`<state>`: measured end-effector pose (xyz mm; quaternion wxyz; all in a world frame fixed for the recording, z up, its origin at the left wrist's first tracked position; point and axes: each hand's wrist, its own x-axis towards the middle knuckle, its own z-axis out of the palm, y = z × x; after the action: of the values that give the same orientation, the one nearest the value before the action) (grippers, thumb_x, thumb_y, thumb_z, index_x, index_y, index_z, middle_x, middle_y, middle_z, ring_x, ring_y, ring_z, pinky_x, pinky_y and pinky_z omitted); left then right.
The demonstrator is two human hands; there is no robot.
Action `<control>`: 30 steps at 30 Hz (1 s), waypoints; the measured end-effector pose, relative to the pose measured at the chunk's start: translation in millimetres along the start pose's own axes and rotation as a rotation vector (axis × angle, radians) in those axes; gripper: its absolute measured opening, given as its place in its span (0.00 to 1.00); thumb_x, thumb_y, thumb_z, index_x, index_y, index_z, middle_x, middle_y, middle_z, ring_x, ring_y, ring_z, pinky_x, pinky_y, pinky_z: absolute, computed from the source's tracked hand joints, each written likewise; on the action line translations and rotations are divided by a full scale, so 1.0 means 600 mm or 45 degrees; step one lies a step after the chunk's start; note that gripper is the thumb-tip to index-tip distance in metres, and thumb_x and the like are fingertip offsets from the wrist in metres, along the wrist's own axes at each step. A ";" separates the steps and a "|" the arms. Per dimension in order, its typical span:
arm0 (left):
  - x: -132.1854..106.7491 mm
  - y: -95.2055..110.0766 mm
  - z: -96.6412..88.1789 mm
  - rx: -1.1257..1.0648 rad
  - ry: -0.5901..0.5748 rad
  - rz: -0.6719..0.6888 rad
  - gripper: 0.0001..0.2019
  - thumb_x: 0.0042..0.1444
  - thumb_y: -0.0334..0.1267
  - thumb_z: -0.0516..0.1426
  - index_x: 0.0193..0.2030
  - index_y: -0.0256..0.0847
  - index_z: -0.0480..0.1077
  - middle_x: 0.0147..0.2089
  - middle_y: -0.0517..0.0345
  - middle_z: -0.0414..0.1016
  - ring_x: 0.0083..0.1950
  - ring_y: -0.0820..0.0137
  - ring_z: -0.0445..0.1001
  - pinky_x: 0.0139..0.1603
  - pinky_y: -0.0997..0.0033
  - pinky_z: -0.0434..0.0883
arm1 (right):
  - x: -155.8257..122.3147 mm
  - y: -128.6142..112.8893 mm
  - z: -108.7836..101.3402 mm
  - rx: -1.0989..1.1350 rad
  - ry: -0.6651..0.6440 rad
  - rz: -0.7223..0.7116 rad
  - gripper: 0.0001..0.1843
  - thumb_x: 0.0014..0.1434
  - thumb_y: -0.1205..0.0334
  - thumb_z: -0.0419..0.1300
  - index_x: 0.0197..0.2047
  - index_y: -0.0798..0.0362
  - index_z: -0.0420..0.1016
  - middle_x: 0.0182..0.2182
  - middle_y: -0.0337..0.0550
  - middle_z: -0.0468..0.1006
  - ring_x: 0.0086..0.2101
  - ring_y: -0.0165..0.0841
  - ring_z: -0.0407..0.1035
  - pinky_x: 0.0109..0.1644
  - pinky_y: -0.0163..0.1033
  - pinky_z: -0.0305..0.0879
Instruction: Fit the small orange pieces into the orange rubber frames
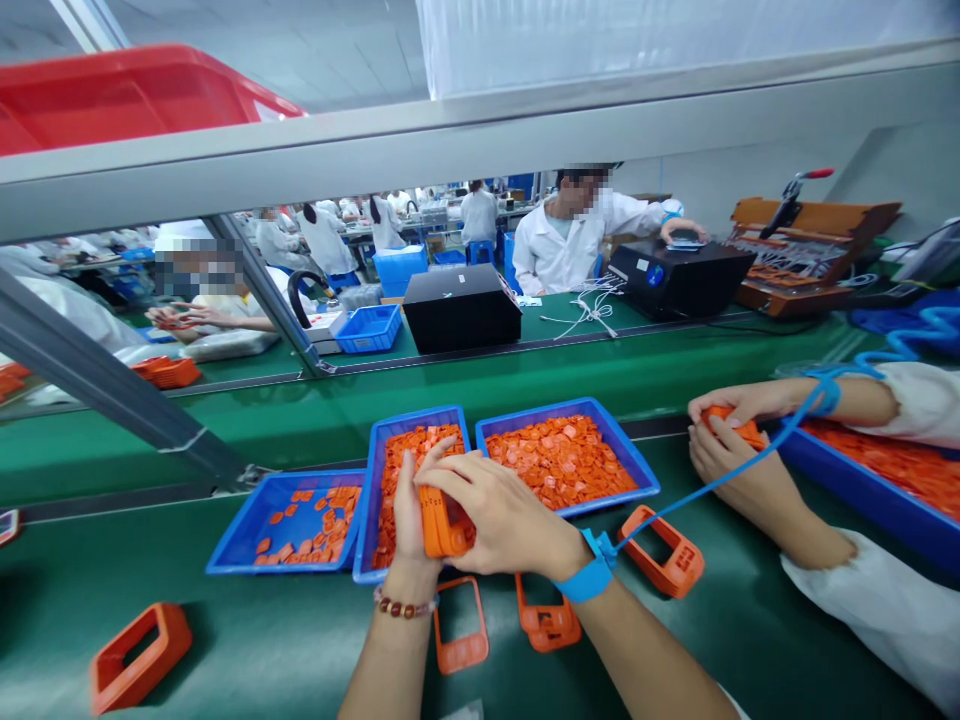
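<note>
Presently, on your flat green bench (285,650), three blue rectangular plastic trays (302,522) span nine to two o'clock; centrally, your left hand (409,510) and curled right hand (517,505) clasp a thick orange plastic workpiece (435,530), apparently unfinished; many small orange plastic pieces (559,455) seemingly remain unused.

Grn bench (300,645) holds 4 blue trays (247,525) in approx. a row, w/ several orange frames (169,650) loose nr them.

Hollow orange frame (435,525) in mid-air
</note>
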<state>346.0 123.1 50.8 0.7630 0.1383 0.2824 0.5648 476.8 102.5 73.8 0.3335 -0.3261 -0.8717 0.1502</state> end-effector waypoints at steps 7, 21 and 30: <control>-0.011 -0.005 -0.006 0.173 -0.161 0.106 0.23 0.55 0.49 0.63 0.51 0.34 0.75 0.48 0.44 0.79 0.62 0.48 0.71 0.65 0.51 0.67 | -0.007 0.006 -0.019 -0.035 0.148 -0.046 0.39 0.53 0.69 0.60 0.68 0.52 0.54 0.59 0.50 0.69 0.59 0.42 0.63 0.63 0.49 0.63; -0.013 0.000 -0.012 0.067 -0.343 0.069 0.22 0.56 0.48 0.59 0.56 0.47 0.72 0.51 0.48 0.77 0.63 0.45 0.69 0.63 0.39 0.66 | -0.009 0.018 -0.046 0.020 0.228 -0.014 0.49 0.52 0.44 0.70 0.70 0.51 0.56 0.63 0.51 0.65 0.63 0.45 0.59 0.68 0.52 0.60; -0.017 0.015 -0.017 0.102 -0.270 0.138 0.22 0.60 0.53 0.55 0.58 0.49 0.70 0.51 0.44 0.75 0.49 0.51 0.77 0.43 0.53 0.77 | -0.030 0.052 -0.090 -0.151 0.423 0.331 0.14 0.62 0.54 0.64 0.48 0.52 0.78 0.43 0.44 0.82 0.43 0.38 0.76 0.47 0.43 0.73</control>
<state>330.8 115.6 50.1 0.7507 0.2427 0.2145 0.5757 538.3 116.1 89.3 0.4305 -0.4749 -0.7629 0.0845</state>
